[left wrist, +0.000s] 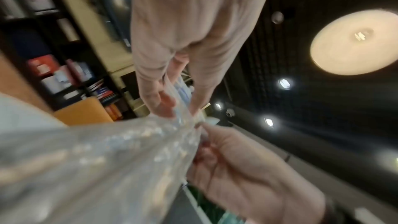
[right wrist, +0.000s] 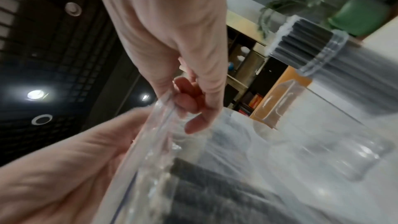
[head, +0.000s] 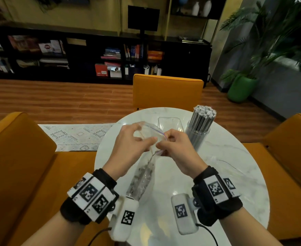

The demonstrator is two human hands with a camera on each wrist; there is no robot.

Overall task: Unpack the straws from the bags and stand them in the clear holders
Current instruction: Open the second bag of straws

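The left hand point(head: 128, 139) and right hand point(head: 177, 148) are bare, as are both forearms. Each wrist wears a thick black fabric band point(head: 92, 197) carrying white plates printed with square black-and-white markers point(head: 90, 191). Under each wrist hangs a rounded white box: the left one point(head: 124, 221) and the right one point(head: 183, 213), each bearing one more square marker. A thin black cable point(head: 209, 232) leaves the right box, and another point(head: 100, 234) leaves the left.
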